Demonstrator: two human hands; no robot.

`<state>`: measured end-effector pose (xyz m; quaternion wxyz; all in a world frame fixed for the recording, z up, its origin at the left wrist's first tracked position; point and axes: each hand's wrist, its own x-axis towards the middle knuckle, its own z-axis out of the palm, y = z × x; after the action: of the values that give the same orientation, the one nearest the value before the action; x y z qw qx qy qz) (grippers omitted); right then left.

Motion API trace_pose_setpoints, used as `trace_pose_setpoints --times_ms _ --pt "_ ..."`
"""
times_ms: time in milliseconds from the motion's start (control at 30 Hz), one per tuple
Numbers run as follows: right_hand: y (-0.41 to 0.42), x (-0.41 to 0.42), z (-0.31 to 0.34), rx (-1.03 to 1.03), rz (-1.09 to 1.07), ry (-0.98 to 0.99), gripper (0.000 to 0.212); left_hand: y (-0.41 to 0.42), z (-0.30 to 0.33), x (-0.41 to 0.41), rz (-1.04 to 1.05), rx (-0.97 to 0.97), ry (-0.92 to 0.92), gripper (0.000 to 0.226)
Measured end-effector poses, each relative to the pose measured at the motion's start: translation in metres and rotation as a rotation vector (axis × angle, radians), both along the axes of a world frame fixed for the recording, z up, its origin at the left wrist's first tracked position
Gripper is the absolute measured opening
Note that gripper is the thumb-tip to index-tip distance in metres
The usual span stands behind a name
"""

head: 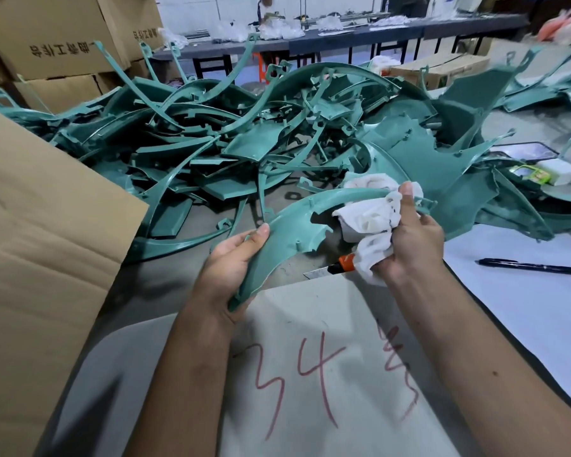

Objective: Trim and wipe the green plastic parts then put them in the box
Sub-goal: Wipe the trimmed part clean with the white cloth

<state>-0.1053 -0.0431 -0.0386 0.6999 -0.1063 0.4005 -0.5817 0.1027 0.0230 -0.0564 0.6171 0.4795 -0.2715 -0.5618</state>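
A curved green plastic part (290,232) is held above the table in front of me. My left hand (231,262) grips its lower end, thumb on top. My right hand (409,239) clutches a crumpled white cloth (366,225) and presses it against the part's upper right end. Behind them a large heap of green plastic parts (244,143) covers the table. The open flap of a cardboard box (47,245) stands at my left. A cutter with an orange handle (340,263) lies on the table under the cloth, partly hidden.
A brown sheet marked with red writing (310,374) lies in front of me. White paper with a black pen (531,267) sits to the right. Further right are a phone (528,151) and small boxes. Stacked cartons (56,37) rise at back left; a long dark bench (343,37) runs behind.
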Motion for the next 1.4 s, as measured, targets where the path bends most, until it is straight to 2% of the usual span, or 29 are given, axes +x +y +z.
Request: trace_pose_setpoints --times_ms 67,133,167,200,300,333,367,500,600,667,767,933,1033,1133,1233,1333,1400 --pt "-0.001 0.001 -0.001 -0.084 -0.03 0.218 0.041 0.001 0.002 0.003 0.031 -0.029 0.054 0.016" --pt "-0.001 0.0 -0.003 -0.21 -0.016 0.516 0.031 0.004 0.006 0.011 0.079 -0.061 0.134 0.016" --pt "-0.003 -0.001 -0.005 -0.229 -0.028 0.573 0.031 0.006 0.007 0.018 0.112 -0.074 0.13 0.017" --pt "-0.003 -0.002 -0.004 -0.206 -0.043 0.553 0.034 0.008 0.008 0.023 0.141 -0.082 0.083 0.017" --pt "-0.009 -0.005 0.002 -0.164 -0.125 0.155 0.046 0.014 0.011 0.027 0.136 -0.063 -0.078 0.018" --pt "-0.01 -0.005 0.003 -0.206 -0.122 0.079 0.048 0.015 0.012 0.026 0.107 -0.052 -0.106 0.023" --pt "-0.01 -0.005 0.003 -0.263 -0.098 0.094 0.048 0.016 0.012 0.025 0.075 -0.037 -0.128 0.028" --pt "-0.006 -0.006 -0.005 -0.583 0.014 0.535 0.034 0.02 0.013 0.033 0.018 0.012 -0.196 0.039" --pt "-0.008 -0.012 -0.007 -0.752 0.052 0.687 0.019 0.028 0.014 0.052 -0.033 0.033 -0.284 0.048" --pt "-0.009 -0.016 -0.007 -0.834 0.078 0.797 0.018 0.032 0.013 0.062 -0.059 0.044 -0.312 0.048" --pt "-0.007 -0.017 -0.009 -0.908 0.134 0.916 0.024 0.036 0.01 0.07 -0.057 0.014 -0.216 0.043" --pt "-0.007 -0.007 -0.011 -0.767 -0.075 0.861 0.036 0.029 0.008 0.065 -0.069 0.038 -0.224 0.048" --pt "-0.009 0.001 -0.015 -0.585 -0.213 0.709 0.043 0.025 0.009 0.057 -0.063 0.034 -0.227 0.05" --pt "-0.011 0.011 -0.022 -0.385 -0.322 0.524 0.039 0.022 0.01 0.051 -0.045 0.028 -0.192 0.051" --pt "-0.009 0.018 -0.026 -0.213 -0.432 0.45 0.038 0.02 0.008 0.045 -0.052 0.007 -0.139 0.051" --pt "-0.008 0.018 -0.024 -0.147 -0.529 0.366 0.034 0.017 0.008 0.04 -0.067 -0.001 -0.152 0.052" --pt "-0.008 0.012 -0.018 -0.175 -0.597 0.367 0.031 0.017 0.008 0.04 -0.049 -0.011 -0.158 0.052"
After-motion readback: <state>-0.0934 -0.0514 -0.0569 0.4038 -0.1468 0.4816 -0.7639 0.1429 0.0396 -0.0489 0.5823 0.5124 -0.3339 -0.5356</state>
